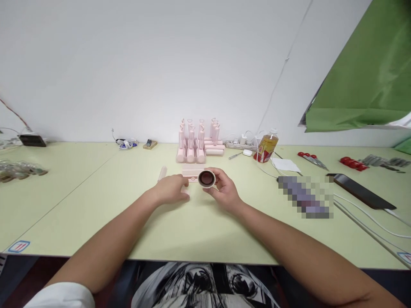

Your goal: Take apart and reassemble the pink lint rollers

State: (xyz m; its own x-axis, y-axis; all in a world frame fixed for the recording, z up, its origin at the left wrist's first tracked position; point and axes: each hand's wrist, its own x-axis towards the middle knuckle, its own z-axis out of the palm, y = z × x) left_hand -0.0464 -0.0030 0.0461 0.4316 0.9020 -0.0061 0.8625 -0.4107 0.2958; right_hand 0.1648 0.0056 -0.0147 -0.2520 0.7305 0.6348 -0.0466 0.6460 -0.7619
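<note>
The right hand (224, 190) pinches a small round pink-rimmed, dark-centred cap (206, 179) in front of the cluster of upright pink plastic stands (195, 143). The left hand (171, 189), fingers bent, touches a flat pink block (190, 174); its grip cannot be told. This unit seems unfinished.

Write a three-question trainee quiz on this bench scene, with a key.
1. True or false: the right hand holds the round dark-centred piece.
2. Which lies to the right of the drink bottle? A) red-handled tools B) upright pink units C) coiled cable
3. Fill in: the flat piece by the left hand is coloured ____.
Key: 1 true; 2 A; 3 pink.
</note>
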